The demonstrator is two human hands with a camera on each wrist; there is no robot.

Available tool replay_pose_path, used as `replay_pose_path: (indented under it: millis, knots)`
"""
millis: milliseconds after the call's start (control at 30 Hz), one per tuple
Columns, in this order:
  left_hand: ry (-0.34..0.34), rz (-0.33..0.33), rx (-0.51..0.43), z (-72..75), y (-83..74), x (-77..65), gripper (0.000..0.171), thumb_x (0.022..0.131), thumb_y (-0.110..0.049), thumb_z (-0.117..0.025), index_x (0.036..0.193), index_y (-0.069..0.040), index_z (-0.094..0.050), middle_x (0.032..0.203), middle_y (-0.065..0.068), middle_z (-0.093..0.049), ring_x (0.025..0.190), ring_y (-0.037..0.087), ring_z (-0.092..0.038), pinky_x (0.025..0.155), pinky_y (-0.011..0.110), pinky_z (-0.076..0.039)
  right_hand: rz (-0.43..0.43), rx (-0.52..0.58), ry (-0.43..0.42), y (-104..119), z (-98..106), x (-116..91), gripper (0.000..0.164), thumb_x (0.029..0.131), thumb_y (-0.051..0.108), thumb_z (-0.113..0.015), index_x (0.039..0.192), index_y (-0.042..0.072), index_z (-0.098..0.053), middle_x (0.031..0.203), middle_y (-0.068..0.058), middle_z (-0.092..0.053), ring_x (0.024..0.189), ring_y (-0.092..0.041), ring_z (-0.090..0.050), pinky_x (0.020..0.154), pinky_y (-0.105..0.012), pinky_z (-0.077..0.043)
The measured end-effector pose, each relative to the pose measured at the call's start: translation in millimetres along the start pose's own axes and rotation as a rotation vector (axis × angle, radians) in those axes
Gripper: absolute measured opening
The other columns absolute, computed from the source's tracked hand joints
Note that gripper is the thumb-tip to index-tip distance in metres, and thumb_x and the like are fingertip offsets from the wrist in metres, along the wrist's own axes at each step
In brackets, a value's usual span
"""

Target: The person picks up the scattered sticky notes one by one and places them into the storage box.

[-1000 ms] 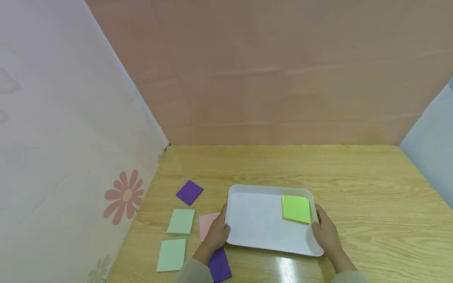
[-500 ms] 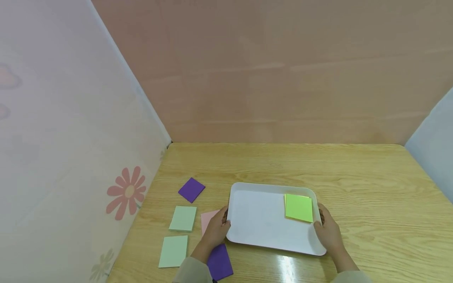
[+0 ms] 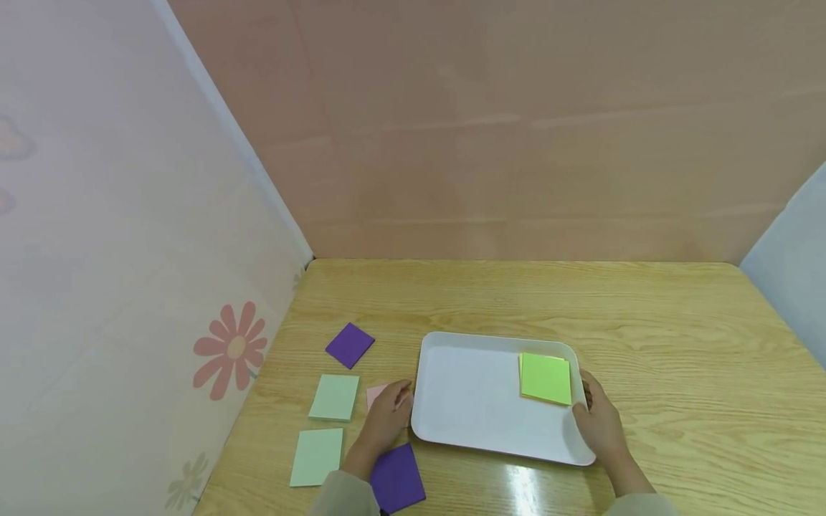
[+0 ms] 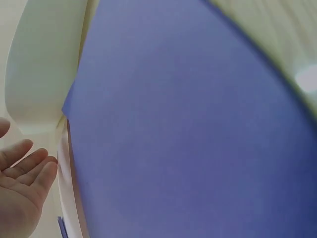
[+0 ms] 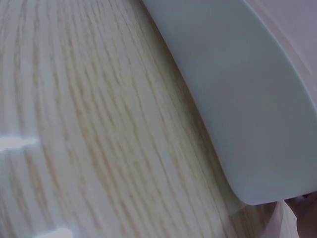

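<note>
A shallow white tray (image 3: pixel 470 390) lies on the wooden table, with a lime-green sticky note pad (image 3: pixel 546 378) on top of a yellow-orange one at its right end. My right hand (image 3: pixel 601 424) grips the tray's right end, thumb at the rim and fingers along the outer side. Just off the tray's left end, my left hand (image 3: pixel 385 418) holds nothing, its fingers relaxed over a partly covered pink pad (image 3: pixel 376 393). A purple pad (image 3: pixel 398 479) lies beside the left wrist and fills much of the left wrist view, where the loose fingers (image 4: pixel 29 166) show.
Left of the left hand are two mint-green pads, an upper one (image 3: pixel 334 397) and a lower one (image 3: pixel 317 457). A second purple pad (image 3: pixel 350 345) lies farther back. A flowered white wall (image 3: pixel 161 287) bounds the left side, and a brown wall (image 3: pixel 490 143) stands behind the table.
My left hand has let go of the tray's left end and moved slightly left, with its fingers loosened. My right hand keeps its grip. The view shifted slightly early on.
</note>
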State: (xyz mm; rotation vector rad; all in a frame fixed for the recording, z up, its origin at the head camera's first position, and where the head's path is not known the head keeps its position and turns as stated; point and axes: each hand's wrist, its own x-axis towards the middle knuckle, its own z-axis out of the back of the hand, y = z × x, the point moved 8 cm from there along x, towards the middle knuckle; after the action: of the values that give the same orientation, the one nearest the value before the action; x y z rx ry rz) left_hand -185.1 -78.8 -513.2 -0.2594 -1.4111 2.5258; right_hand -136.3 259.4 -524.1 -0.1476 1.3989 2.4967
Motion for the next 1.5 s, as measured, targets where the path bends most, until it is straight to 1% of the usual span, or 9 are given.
replay_pose_path:
  millis: [200,433,567,667,833,1000,1133,1333,1500]
  knots:
    - [0.004,0.002,0.04,4.1,1.5,-3.0,0.04,0.093,-0.013,-0.043,0.127,0.009,-0.046,0.127,0.025,-0.049,0.12,0.041,-0.044,0.099,0.051,-0.036,-0.02,-0.004,0.018,0,0,-1,0.059,0.09,0.001,-0.029,0.143,-0.007,-0.003,0.139,-0.035,-0.023,0.127,-0.05,-0.025,0.101,-0.058,-0.027]
    - [0.0,-0.009,0.131,10.7,5.7,-4.0,0.045,0.083,-0.006,-0.05,0.125,0.009,-0.046,0.126,0.023,-0.049,0.119,0.041,-0.044,0.098,0.053,-0.035,-0.025,-0.002,0.024,-1,-1,-2,0.06,0.089,0.001,-0.029,0.143,-0.007,-0.003,0.139,-0.036,-0.022,0.127,-0.051,-0.024,0.101,-0.059,-0.027]
    - [0.002,0.0,0.172,13.5,9.7,-2.7,0.047,0.081,-0.008,-0.054,0.125,0.008,-0.047,0.126,0.023,-0.049,0.12,0.041,-0.043,0.099,0.053,-0.034,-0.027,-0.002,0.022,-2,-1,-2,0.061,0.088,0.002,-0.028,0.143,-0.006,-0.003,0.14,-0.036,-0.022,0.127,-0.051,-0.023,0.101,-0.059,-0.027]
    - [0.023,0.01,0.193,13.5,13.0,-1.7,0.052,0.079,-0.011,-0.059,0.127,0.007,-0.046,0.129,0.023,-0.048,0.121,0.04,-0.042,0.099,0.053,-0.034,-0.035,-0.002,0.019,-2,-1,-2,0.061,0.088,0.001,-0.028,0.144,-0.005,-0.004,0.14,-0.035,-0.022,0.128,-0.05,-0.023,0.102,-0.058,-0.027]
    - [0.058,0.021,0.213,12.6,15.2,-1.6,0.063,0.073,-0.013,-0.067,0.128,0.007,-0.044,0.132,0.024,-0.044,0.121,0.041,-0.04,0.098,0.054,-0.034,-0.044,0.007,0.014,-2,-1,-2,0.06,0.089,0.0,-0.029,0.144,-0.005,-0.004,0.14,-0.035,-0.023,0.128,-0.049,-0.024,0.102,-0.058,-0.026]
    - [0.082,0.014,0.263,12.1,15.1,-0.9,0.068,0.069,-0.015,-0.072,0.129,0.006,-0.045,0.133,0.024,-0.042,0.123,0.042,-0.037,0.099,0.055,-0.032,-0.025,0.012,-0.002,-1,-1,-2,0.061,0.088,0.0,-0.03,0.144,-0.005,-0.006,0.139,-0.035,-0.024,0.127,-0.05,-0.025,0.101,-0.058,-0.027]
    - [0.099,0.007,0.292,12.2,15.6,0.3,0.069,0.07,-0.015,-0.073,0.129,0.005,-0.045,0.135,0.024,-0.041,0.125,0.042,-0.035,0.101,0.056,-0.03,-0.02,0.013,-0.005,-2,-1,-2,0.061,0.088,0.0,-0.03,0.144,-0.005,-0.006,0.14,-0.035,-0.023,0.127,-0.051,-0.024,0.101,-0.059,-0.026]
    - [0.116,-0.025,0.328,13.1,17.1,1.7,0.067,0.073,-0.017,-0.074,0.129,0.005,-0.046,0.135,0.022,-0.043,0.126,0.041,-0.036,0.101,0.054,-0.03,0.005,0.002,-0.024,-1,0,0,0.06,0.088,0.0,-0.03,0.143,-0.007,-0.007,0.137,-0.036,-0.027,0.125,-0.05,-0.027,0.1,-0.058,-0.028]
    - [0.141,-0.06,0.354,12.6,17.1,1.5,0.076,0.067,-0.021,-0.077,0.13,0.004,-0.044,0.136,0.021,-0.042,0.126,0.041,-0.035,0.101,0.055,-0.03,0.005,-0.003,-0.021,0,0,0,0.06,0.089,0.0,-0.031,0.143,-0.006,-0.007,0.137,-0.036,-0.027,0.125,-0.05,-0.028,0.1,-0.059,-0.028]
